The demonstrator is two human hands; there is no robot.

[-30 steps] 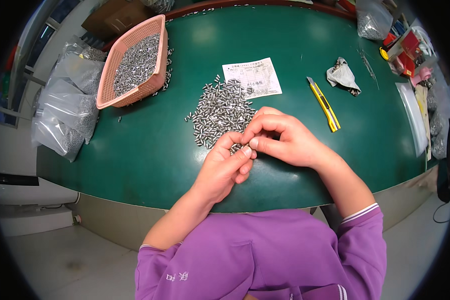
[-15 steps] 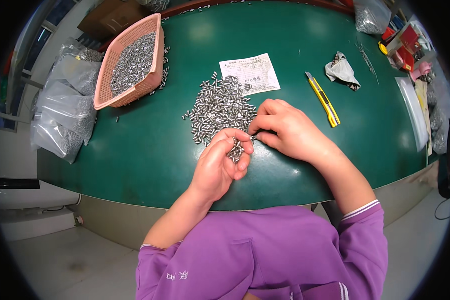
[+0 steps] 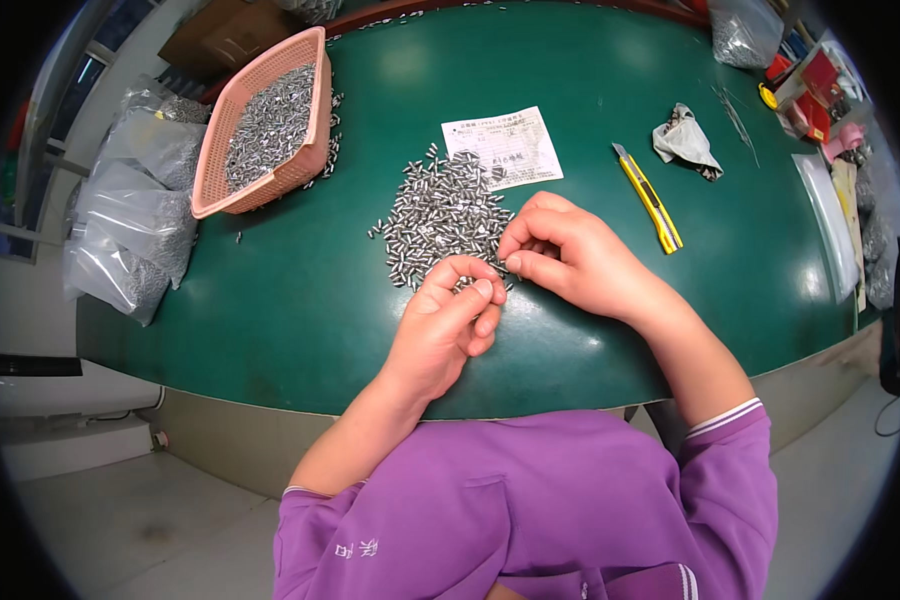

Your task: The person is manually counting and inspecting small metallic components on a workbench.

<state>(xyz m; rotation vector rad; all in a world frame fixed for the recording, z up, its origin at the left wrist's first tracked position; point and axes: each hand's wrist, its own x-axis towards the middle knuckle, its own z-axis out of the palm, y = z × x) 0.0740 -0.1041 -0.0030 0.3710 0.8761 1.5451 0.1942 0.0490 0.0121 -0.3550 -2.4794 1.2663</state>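
Note:
A heap of small, shiny metal pins (image 3: 435, 215) lies on the green tabletop (image 3: 310, 320) in front of me. At its near edge my left hand (image 3: 432, 335) is curled, palm up, around several of the pins, with the thumb bent over them and hiding most. My right hand (image 3: 580, 258) is just to the right, its thumb and index finger pinched together close to the left fingertips. Whatever sits in that pinch is too small and covered to make out. A printed paper slip (image 3: 525, 140) touches the heap's far side.
A pink plastic basket (image 3: 210, 190) full of similar pins stands at the far left. Beside it are clear bags (image 3: 150, 225) of metal parts. To the right lie a yellow utility knife (image 3: 648, 198), a crumpled whitish wrapper (image 3: 685, 140) and thin wires (image 3: 737, 125).
My left thumb has folded down over the pins in the palm, which showed openly before. The right thumb and finger have drawn together and shifted slightly.

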